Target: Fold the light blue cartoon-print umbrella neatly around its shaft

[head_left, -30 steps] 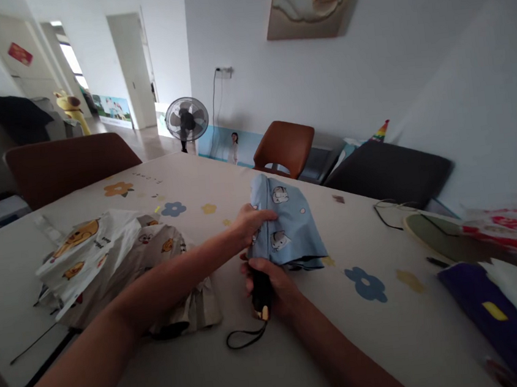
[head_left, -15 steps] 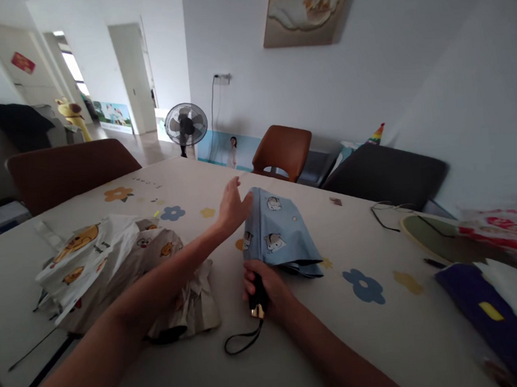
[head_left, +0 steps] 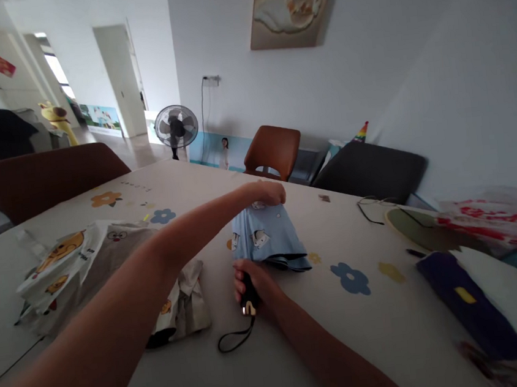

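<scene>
1. Writing shows in only two spots: a small dark line of print on the tablecloth [head_left: 383, 328] at 11 o'clock from the hands, too small to read, and a red sign [head_left: 2, 64] on a far door, equally unreadable.
2. One blue umbrella [head_left: 268, 242] with cartoon animal prints lies folded at the middle of the table, its canopy running toward 12 o'clock.
3. The right hand [head_left: 254, 283] is clenched around the umbrella's black handle [head_left: 250, 297] at its 6 o'clock end; a gold band shows at the handle's tip, and one black wrist strap [head_left: 234, 340] loops out toward 7 o'clock.
4. The left hand [head_left: 265, 193] reaches across to the canopy's 12 o'clock end, fingers curled down onto the fabric there; whether it pinches the cloth or just rests on it cannot be told.
5. One second umbrella [head_left: 86, 267], white and beige with yellow bear prints, lies at 9 o'clock, just beside the left forearm.
6. Two brown chairs stand at the table: one [head_left: 49, 178] at 10 o'clock, one [head_left: 275, 148] at 12 o'clock.
7. One standing fan [head_left: 176, 127] is on the floor at 11 o'clock.
8. One painting [head_left: 292, 5] hangs on the wall at 12 o'clock.
</scene>
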A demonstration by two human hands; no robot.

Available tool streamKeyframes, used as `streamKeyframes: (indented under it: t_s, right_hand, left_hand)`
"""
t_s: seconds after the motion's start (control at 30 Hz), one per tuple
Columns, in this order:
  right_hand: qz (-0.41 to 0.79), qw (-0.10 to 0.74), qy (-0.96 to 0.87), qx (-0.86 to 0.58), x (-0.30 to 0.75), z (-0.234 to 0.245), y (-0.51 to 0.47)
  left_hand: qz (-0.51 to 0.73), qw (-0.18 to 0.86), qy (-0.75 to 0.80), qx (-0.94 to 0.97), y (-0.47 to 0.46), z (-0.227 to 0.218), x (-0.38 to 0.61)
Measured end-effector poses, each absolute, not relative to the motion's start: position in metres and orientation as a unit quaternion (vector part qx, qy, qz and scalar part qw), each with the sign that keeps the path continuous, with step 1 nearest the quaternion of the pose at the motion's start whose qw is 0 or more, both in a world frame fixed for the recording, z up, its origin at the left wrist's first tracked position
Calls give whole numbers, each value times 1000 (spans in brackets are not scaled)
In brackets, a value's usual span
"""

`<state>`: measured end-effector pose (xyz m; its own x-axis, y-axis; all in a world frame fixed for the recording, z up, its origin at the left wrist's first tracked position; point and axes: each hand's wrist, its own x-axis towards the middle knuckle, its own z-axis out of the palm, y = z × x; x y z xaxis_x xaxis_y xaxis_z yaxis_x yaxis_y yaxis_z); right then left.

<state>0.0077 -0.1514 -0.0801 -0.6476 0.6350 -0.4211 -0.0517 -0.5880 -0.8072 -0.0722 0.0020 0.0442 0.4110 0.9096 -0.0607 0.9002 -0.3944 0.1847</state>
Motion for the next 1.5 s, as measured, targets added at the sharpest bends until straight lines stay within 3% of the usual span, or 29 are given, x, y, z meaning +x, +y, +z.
streamKeyframes:
  t_s: [0.13, 0.37, 0.57, 1.0, 1.27, 1.5]
  right_hand:
    - [826, 201, -396, -348, 6, -81, -150]
    - [829, 221, -370, -356, 5, -82, -149]
    - [821, 222, -369, -376, 5, -75, -150]
    - [781, 225, -413, -412, 2, -71, -155]
    - [769, 239, -421, -417, 0, -72, -155]
    - [748, 216, -439, -449, -2, -70, -156]
  left_hand:
    - [51, 84, 516, 851, -1, 50, -84]
    - [218, 95, 504, 830, -15, 62, -121]
    - [366, 286, 488, 739, -31, 59, -157]
    - [397, 539, 377, 640, -18, 65, -188]
    - [231, 464, 506, 689, -22, 80, -192]
    - [371, 479, 500, 619, -20, 76, -190]
